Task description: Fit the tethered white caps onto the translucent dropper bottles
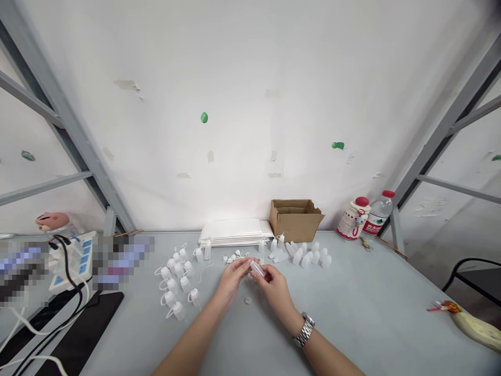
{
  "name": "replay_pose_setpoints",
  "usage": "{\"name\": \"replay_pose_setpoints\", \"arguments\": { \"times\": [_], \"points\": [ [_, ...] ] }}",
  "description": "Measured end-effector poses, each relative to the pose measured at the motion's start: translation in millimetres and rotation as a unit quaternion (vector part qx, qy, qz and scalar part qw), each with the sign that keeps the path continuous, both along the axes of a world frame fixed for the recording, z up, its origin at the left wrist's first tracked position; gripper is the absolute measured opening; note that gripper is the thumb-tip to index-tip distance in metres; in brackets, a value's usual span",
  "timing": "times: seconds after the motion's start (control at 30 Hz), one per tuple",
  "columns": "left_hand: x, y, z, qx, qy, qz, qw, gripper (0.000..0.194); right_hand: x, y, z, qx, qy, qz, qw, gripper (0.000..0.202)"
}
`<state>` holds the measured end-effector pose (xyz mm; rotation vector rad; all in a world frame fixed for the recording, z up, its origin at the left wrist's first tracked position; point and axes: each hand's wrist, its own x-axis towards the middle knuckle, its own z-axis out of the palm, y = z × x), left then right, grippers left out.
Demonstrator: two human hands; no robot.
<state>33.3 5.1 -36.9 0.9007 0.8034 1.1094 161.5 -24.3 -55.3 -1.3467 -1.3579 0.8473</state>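
Note:
Between my two hands, over the middle of the table, is a small translucent plastic bottle [257, 269], tilted. My right hand [277, 291] wraps its fingers and thumb around the bottle's body. The fingers of my left hand [234, 275] pinch at its far-left end; what exactly they touch there is partly hidden. A small white ring [248, 301] lies on the table just below my hands. Several small white caps [235, 256] lie behind my left hand. To the left stand several capped squeeze bottles [185, 283] with looped strap tops.
Several uncapped bottles [305, 260] stand at right, near a cardboard box [298, 227]. White flat packages [235, 230] lie against the wall. A decorated flask [353, 219] and a water bottle [379, 213] stand back right. A power strip [74, 263] with cables and a black slab [84, 334] lie left.

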Motion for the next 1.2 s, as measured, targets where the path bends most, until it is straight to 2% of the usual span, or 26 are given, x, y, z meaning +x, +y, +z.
{"name": "replay_pose_setpoints", "arguments": {
  "times": [0.17, 0.3, 0.43, 0.5, 0.6, 0.7, 0.8, 0.93, 1.0, 1.2],
  "points": [
    [1, -3, 0.6, 0.003, -0.004, -0.010, 1.000, 0.026, 2, -1, -5.7, 0.090, -0.107, -0.012, 0.990, 0.018],
    [2, -4, -2.3, 0.011, -0.015, -0.030, 0.999, 0.026, 4, -2, -9.1, 0.176, -0.201, -0.016, 0.964, 0.018],
    [2, -5, -1.9, 0.029, -0.005, -0.043, 0.999, 0.027, 5, -5, -7.3, 0.210, -0.206, -0.015, 0.956, 0.021],
    [1, -6, -0.7, 0.026, 0.003, -0.041, 0.999, 0.027, 4, -6, -2.9, 0.183, -0.169, -0.005, 0.968, 0.022],
    [0, -4, 0.2, 0.012, -0.003, -0.034, 0.999, 0.028, 3, -6, 6.4, 0.093, -0.074, 0.019, 0.993, 0.025],
    [0, -3, -0.2, 0.009, -0.013, -0.028, 1.000, 0.028, 2, -4, 14.1, 0.007, 0.046, 0.052, 0.998, 0.033],
    [0, -3, 0.9, 0.010, -0.024, -0.018, 1.000, 0.030, 1, -1, 17.6, -0.046, 0.146, 0.109, 0.982, 0.041],
    [1, -6, 4.8, -0.008, -0.033, -0.017, 0.999, 0.030, 1, -1, 19.6, -0.110, 0.262, 0.181, 0.942, 0.045],
    [2, -7, 5.8, -0.019, -0.042, -0.028, 0.999, 0.029, 1, -3, 20.7, -0.121, 0.297, 0.192, 0.928, 0.043],
    [4, -9, 2.3, -0.018, -0.049, -0.039, 0.998, 0.029, 1, -4, 18.9, -0.113, 0.331, 0.199, 0.915, 0.041]
  ]
}}
